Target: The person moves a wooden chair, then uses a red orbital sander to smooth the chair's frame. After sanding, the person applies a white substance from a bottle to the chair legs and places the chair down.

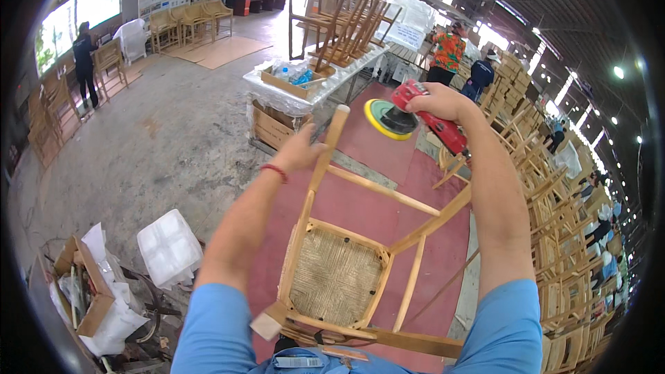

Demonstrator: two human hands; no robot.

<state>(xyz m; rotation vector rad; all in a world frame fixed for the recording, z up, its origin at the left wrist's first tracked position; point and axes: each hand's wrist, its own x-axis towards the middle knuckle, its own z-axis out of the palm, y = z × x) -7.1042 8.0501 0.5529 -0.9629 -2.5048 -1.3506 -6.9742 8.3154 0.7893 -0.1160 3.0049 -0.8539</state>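
Observation:
A wooden chair frame (302, 235) with a woven seat (337, 273) lies tipped in front of me, its seat underside and legs showing. My left hand (298, 152) holds the chair's far left leg from its left side, just below the leg's end; some of its fingers are hidden behind the wood. My right hand (443, 104) is wrapped round a red cordless sander (443, 131) with a round yellow and green pad (379, 119). The pad hangs in the air to the right of the leg's end, apart from the wood.
Beyond the chair stands a plastic-covered table (339, 86) with stacked chairs and an open carton (291, 83). Many wooden chairs (561, 235) crowd the right side. A carton of scraps (83, 284) and white foam (170, 248) lie at lower left. Several people work farther off.

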